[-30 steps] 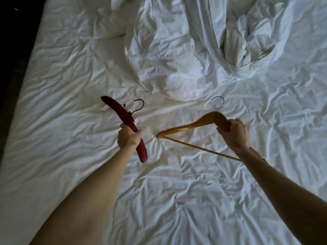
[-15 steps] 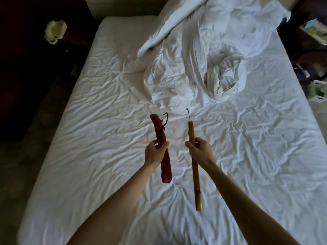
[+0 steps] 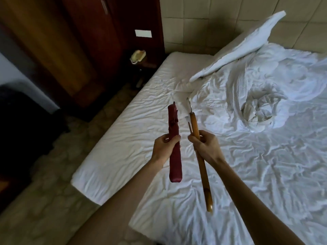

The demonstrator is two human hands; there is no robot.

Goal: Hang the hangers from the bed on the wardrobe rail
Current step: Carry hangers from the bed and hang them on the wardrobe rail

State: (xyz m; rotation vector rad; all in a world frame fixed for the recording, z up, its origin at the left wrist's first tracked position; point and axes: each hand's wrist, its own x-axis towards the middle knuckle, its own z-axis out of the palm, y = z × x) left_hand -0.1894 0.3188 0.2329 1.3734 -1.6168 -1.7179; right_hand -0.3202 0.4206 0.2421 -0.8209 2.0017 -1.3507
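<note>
Two hangers up off the bed (image 3: 221, 152), one per hand. Wardrobe (image 3: 58, 50) sits far left, doors look shut, rail hidden. Left hand (image 3: 163, 147), nearer the wardrobe, is closed around the red padded hanger (image 3: 174, 142), seen edge-on, long axis near vertical, hook hard to make out. Right hand (image 3: 206, 147) is closed around the wooden hanger (image 3: 198, 149), also edge-on, metal hook on top.

Stood dim and shadowed around a white-sheeted bed (image 3: 123, 138), with a padded beige headboard wall (image 3: 203, 23) behind it, a dark wooden wardrobe (image 3: 74, 50) to its left, and a pale patterned floor (image 3: 44, 200) along that same side.
</note>
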